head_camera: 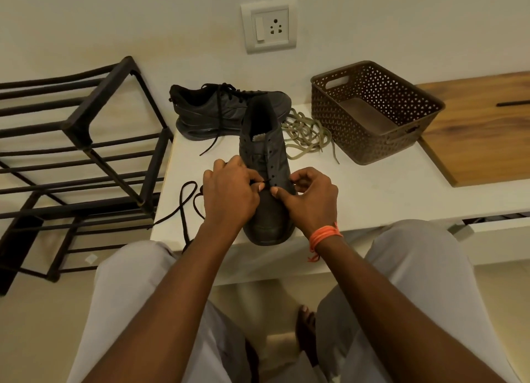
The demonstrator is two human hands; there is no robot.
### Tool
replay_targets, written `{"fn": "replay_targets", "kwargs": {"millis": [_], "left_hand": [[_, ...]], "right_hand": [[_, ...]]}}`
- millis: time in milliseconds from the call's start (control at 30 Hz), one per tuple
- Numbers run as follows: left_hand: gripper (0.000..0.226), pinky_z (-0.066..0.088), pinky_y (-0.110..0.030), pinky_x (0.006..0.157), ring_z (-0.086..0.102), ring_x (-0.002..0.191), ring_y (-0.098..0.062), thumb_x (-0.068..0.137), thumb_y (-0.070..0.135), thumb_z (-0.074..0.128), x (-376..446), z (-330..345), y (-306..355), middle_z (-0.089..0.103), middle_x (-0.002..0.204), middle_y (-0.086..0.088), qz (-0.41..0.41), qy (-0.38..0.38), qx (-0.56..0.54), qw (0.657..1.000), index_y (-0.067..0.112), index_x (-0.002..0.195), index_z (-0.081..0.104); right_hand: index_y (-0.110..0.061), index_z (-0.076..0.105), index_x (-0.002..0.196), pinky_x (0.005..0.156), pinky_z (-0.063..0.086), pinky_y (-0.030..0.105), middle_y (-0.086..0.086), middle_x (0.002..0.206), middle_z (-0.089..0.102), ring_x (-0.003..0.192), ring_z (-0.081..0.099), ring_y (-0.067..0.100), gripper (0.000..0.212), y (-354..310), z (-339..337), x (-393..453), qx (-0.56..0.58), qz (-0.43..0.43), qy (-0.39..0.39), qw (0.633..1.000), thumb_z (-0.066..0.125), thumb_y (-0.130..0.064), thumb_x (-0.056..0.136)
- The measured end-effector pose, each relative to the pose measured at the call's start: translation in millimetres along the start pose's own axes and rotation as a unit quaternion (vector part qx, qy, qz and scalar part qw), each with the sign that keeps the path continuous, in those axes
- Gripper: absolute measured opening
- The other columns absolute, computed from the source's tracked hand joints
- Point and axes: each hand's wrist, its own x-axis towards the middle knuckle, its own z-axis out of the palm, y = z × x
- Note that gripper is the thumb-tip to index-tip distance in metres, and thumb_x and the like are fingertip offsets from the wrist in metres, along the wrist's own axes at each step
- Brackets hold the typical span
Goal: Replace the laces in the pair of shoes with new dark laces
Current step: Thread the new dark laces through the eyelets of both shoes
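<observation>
A dark shoe (268,210) stands on the white ledge (372,193) with its toe toward me and its eyelets bare. My left hand (229,194) pinches the tip of a dark lace (186,202) at the lowest eyelets. That lace loops off to the left over the ledge's edge. My right hand (311,196) grips the shoe's right side, its thumb on the vamp. The second dark shoe (218,110) lies behind, laced with a dark lace. A heap of old pale laces (308,137) lies right of the shoes.
A brown perforated basket (401,136) stands at the right of the ledge, beside a wooden panel (481,136). A black metal shoe rack (77,164) stands close on the left. A wall socket (269,28) is above. My knees are below the ledge.
</observation>
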Motion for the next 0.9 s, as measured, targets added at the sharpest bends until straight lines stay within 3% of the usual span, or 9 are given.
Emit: {"fn": "replay_targets", "kwargs": {"millis": [133,267,367,433,567,700,800,900], "left_hand": [[0.023,0.034,-0.036,0.087,0.044,0.106,-0.024,0.091,0.037,0.057,0,-5,19,0.054,0.111,-0.002,0.021,0.027,0.161,0.986,0.025,0.107,0.069],[0.029,0.033,-0.041,0.098,0.041,0.119,-0.029,0.092,0.037,0.055,13,-15,31,0.054,0.123,-0.007,0.038,-0.016,0.232,0.972,0.017,0.112,0.063],[0.034,0.030,-0.043,0.103,0.038,0.125,-0.030,0.092,0.038,0.055,29,-18,35,0.053,0.127,-0.007,0.119,-0.044,0.256,0.958,0.017,0.118,0.062],[0.028,0.029,-0.040,0.100,0.037,0.119,-0.027,0.091,0.037,0.058,36,-18,19,0.052,0.119,-0.001,0.162,-0.083,0.187,0.965,0.023,0.114,0.067],[0.013,0.025,-0.034,0.088,0.033,0.105,-0.021,0.085,0.032,0.069,26,-6,-9,0.043,0.100,0.010,0.096,-0.087,-0.091,0.987,0.029,0.097,0.075],[0.011,0.025,-0.033,0.090,0.029,0.104,-0.015,0.083,0.028,0.072,12,11,-8,0.046,0.099,0.013,0.043,-0.074,-0.193,0.977,0.028,0.094,0.075],[0.011,0.033,-0.043,0.097,0.035,0.108,-0.020,0.083,0.025,0.072,7,18,-5,0.050,0.092,0.016,0.006,-0.062,-0.277,0.959,0.030,0.093,0.074],[0.015,0.036,-0.053,0.098,0.041,0.108,-0.023,0.082,0.029,0.073,2,24,-1,0.054,0.088,0.017,-0.018,-0.047,-0.330,0.943,0.043,0.086,0.069]], "right_hand": [[-0.016,0.064,0.089,0.068,0.046,0.010,-0.006,0.083,0.065,0.076,0.060,0.003,0.033,3,0,0,0.023,0.006,-0.007,1.000,0.087,-0.025,0.067],[-0.015,0.065,0.091,0.069,0.046,0.008,-0.007,0.085,0.065,0.077,0.059,0.001,0.034,4,-1,-1,0.043,0.015,-0.012,0.999,0.087,-0.024,0.068],[-0.014,0.065,0.094,0.072,0.050,0.012,-0.005,0.087,0.066,0.079,0.061,0.004,0.037,5,-3,2,0.062,0.023,-0.018,0.998,0.088,-0.025,0.067],[-0.013,0.065,0.095,0.077,0.054,0.019,-0.001,0.091,0.069,0.084,0.065,0.010,0.038,7,-3,3,0.078,0.033,-0.021,0.996,0.088,-0.024,0.067],[-0.013,0.067,0.093,0.080,0.056,0.021,0.001,0.092,0.071,0.087,0.068,0.012,0.035,16,-8,10,0.131,0.047,-0.047,0.989,0.088,-0.019,0.067],[-0.011,0.071,0.101,0.081,0.057,0.022,0.003,0.094,0.074,0.088,0.071,0.009,0.031,23,-12,14,0.200,0.068,-0.087,0.974,0.083,-0.013,0.073],[-0.010,0.071,0.106,0.082,0.056,0.022,0.003,0.096,0.074,0.089,0.071,0.009,0.028,28,-15,13,0.226,0.072,-0.100,0.966,0.078,-0.011,0.079],[-0.009,0.071,0.106,0.085,0.057,0.026,0.004,0.097,0.074,0.091,0.071,0.011,0.025,34,-18,13,0.240,0.071,-0.106,0.962,0.074,-0.009,0.082]]}}
